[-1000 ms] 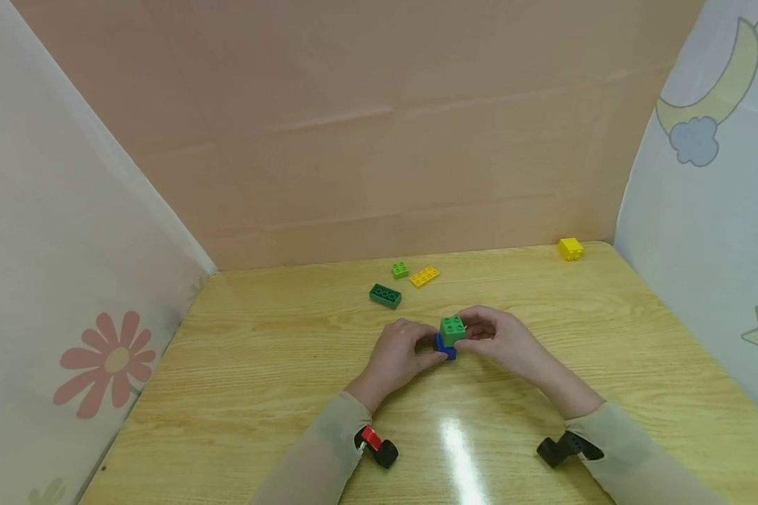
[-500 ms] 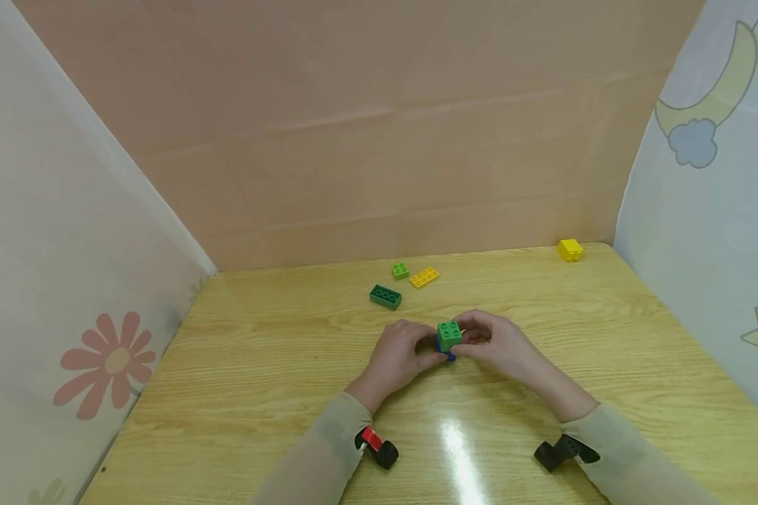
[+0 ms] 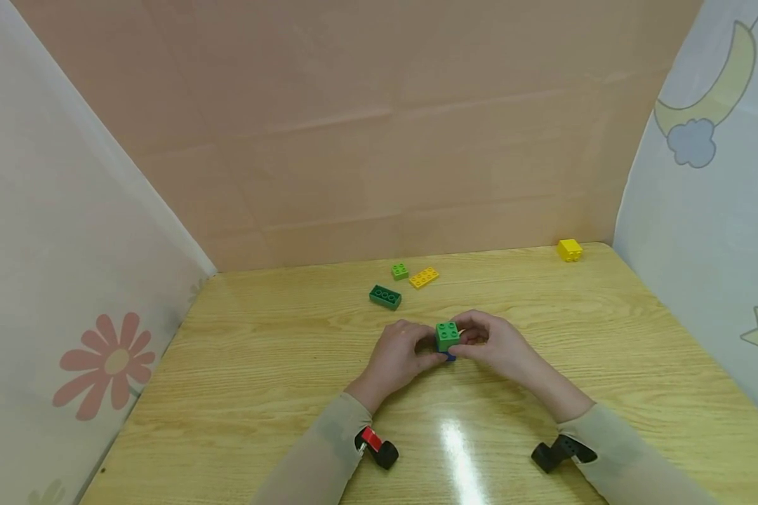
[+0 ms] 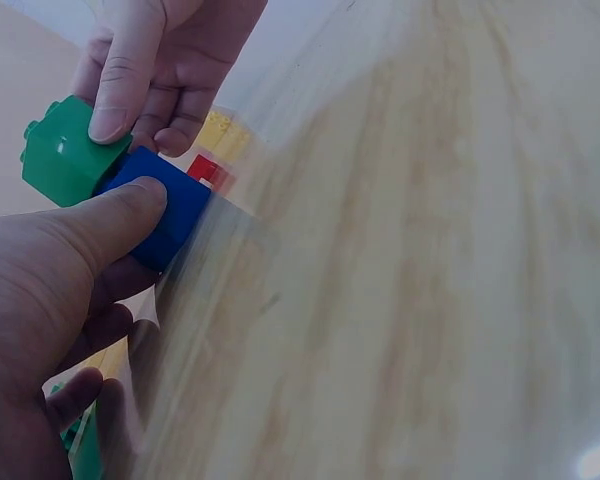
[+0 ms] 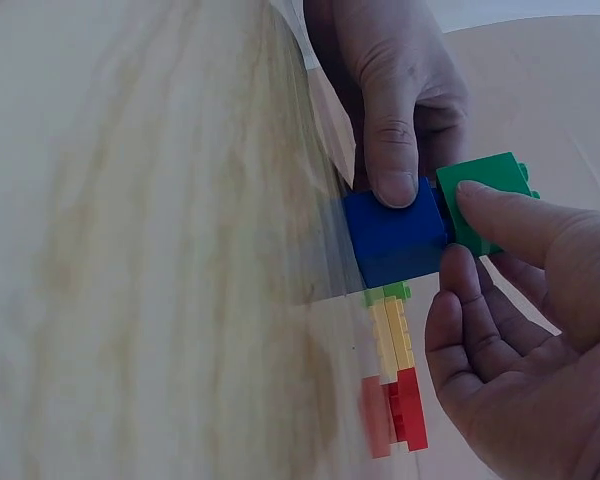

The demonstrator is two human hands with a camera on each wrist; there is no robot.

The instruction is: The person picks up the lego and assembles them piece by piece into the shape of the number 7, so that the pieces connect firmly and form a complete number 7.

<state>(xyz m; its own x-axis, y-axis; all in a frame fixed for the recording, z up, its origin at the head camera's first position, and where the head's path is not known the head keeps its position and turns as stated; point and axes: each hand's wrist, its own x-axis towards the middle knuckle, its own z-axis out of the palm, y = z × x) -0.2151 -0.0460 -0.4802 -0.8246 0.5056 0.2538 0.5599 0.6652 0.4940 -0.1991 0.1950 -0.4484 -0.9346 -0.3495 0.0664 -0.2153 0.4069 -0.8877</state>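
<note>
My left hand (image 3: 396, 358) grips a blue toy building brick (image 4: 170, 215) low on the table, thumb flat on its side. With thumb and fingers my right hand (image 3: 497, 351) pinches a bright green square brick (image 3: 447, 337), studs facing up. The green brick sits right over the blue one's studs. In the right wrist view a narrow dark gap with studs shows between the green brick (image 5: 485, 195) and the blue brick (image 5: 395, 235), and the green one leans slightly. From the head view most of the blue brick is hidden beneath the green brick and fingers.
Beyond the hands lie a dark green brick (image 3: 385, 297), a small lime green brick (image 3: 400, 271) and a flat orange-yellow brick (image 3: 424, 278). A yellow brick (image 3: 570, 250) is at the table's far right corner. A red brick (image 5: 408, 410) shows in the right wrist view.
My right hand has moved a little left and down with the green brick, which now covers more of the blue brick. The left hand has stayed in place.
</note>
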